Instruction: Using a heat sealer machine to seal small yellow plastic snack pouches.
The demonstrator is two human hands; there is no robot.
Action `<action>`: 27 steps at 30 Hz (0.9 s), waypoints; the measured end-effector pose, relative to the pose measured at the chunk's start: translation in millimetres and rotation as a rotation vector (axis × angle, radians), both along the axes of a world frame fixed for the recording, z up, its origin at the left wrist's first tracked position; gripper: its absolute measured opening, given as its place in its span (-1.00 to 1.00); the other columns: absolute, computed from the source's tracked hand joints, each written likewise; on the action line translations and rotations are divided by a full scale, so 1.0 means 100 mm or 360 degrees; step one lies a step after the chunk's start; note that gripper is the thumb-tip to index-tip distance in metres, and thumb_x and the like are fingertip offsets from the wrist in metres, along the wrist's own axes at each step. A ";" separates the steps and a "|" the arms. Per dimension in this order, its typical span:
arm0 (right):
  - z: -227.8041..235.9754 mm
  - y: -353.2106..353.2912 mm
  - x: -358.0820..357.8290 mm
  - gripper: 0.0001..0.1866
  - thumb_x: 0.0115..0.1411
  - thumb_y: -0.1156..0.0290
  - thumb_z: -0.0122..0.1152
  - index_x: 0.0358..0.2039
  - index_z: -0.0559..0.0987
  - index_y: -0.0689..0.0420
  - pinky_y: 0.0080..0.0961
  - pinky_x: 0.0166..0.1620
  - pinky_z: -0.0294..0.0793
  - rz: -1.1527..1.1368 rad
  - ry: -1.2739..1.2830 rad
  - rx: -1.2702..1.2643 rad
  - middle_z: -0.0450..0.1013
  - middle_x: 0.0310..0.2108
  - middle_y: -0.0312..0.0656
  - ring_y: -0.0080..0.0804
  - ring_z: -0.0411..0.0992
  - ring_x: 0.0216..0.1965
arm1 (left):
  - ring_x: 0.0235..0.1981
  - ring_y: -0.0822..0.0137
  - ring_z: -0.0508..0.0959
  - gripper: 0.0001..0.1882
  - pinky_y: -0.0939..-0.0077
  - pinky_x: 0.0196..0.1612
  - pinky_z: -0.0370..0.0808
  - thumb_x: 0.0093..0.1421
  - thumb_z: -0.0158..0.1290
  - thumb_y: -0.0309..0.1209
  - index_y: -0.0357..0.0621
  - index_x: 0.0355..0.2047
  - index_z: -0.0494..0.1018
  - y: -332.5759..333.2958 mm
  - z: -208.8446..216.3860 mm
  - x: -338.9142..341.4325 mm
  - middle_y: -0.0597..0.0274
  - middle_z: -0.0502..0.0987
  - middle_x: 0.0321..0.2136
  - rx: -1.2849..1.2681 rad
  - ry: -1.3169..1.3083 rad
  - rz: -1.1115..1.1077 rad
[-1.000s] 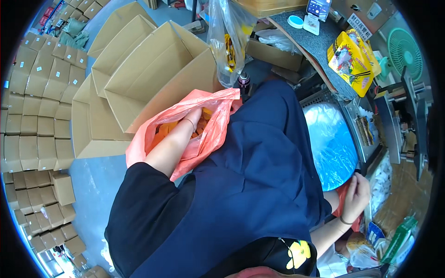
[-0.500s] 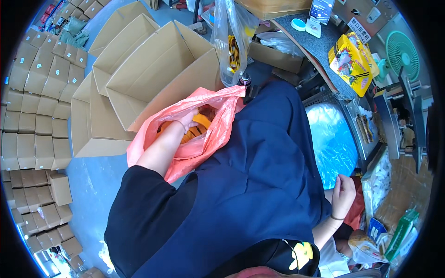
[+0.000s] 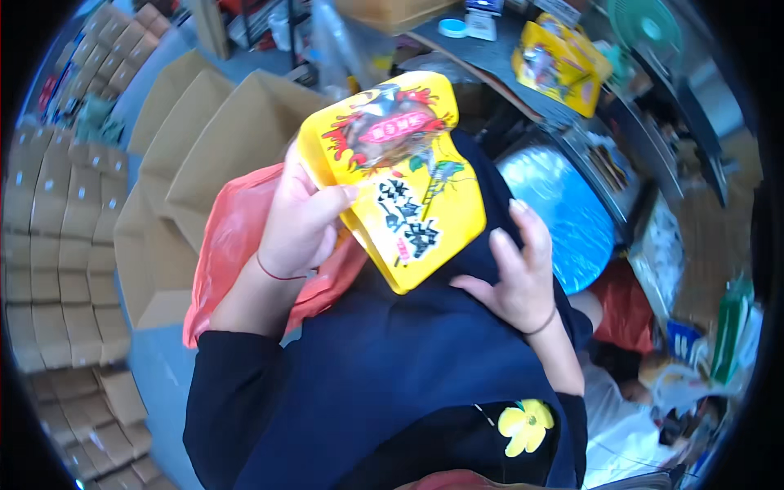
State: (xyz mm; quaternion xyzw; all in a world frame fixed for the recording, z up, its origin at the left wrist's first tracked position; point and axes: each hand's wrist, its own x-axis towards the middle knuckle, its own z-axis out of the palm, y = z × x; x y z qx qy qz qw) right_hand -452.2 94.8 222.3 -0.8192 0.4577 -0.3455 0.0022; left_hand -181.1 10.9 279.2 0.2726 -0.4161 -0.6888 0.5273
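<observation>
My left hand point(image 3: 306, 204) grips a yellow printed food pouch point(image 3: 445, 196) by its left edge, thumb on the front and fingers behind. The pouch is tilted above my lap and hides part of the orange-red woven plastic sack point(image 3: 233, 237) behind my left forearm. To the right of the pouch, my right hand point(image 3: 518, 273) is apart from it, its fingers spread and holding nothing. A navy apron point(image 3: 392, 359) covers my lap below both hands.
Open cardboard boxes point(image 3: 212, 155) stand at the left, with stacked cartons point(image 3: 69, 245) beyond. Right of my lap is a round blue plastic-covered surface point(image 3: 572, 237). More yellow pouches point(image 3: 559, 69) stand on the workbench point(image 3: 502, 61) near a green fan point(image 3: 645, 28).
My left hand has come up out of the sack with a yellow pouch. My right hand has moved up and inward beside it, its fingers now spread. The view has shifted.
</observation>
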 end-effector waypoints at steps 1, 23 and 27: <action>0.02 0.02 0.03 -0.31 -0.12 0.16 0.57 -0.06 0.41 0.14 0.01 0.24 0.27 -0.0102 0.0185 -0.0381 0.25 0.23 0.11 0.10 0.33 0.20 | 0.18 0.17 0.46 -0.30 0.20 0.22 0.45 0.08 0.00 -0.71 -0.24 0.26 0.10 -0.01 0.04 -0.18 0.02 0.39 0.15 0.0043 0.0060 -0.0147; -0.20 1.36 -0.78 -0.59 0.14 0.50 0.39 0.00 0.53 0.31 -0.44 -0.01 0.55 -0.0863 -0.1236 -0.0326 0.53 -0.02 0.04 -0.18 0.57 -0.07 | -0.22 0.24 0.63 -0.52 0.47 -0.11 0.53 -0.06 0.42 -0.52 -0.23 -0.10 0.52 0.19 -0.40 -1.99 0.11 0.61 -0.20 -0.1244 -0.1088 -0.1000; -0.35 1.39 -0.70 -0.49 0.21 0.41 0.33 0.13 0.45 0.31 -0.40 0.05 0.58 -0.0510 -0.2182 0.0325 0.50 0.00 0.12 -0.07 0.57 -0.04 | -0.13 0.25 0.57 -0.63 0.49 -0.04 0.49 0.09 0.30 -0.42 -0.19 -0.09 0.53 0.06 -0.24 -2.12 0.16 0.51 -0.10 -0.2260 -0.0943 -0.0766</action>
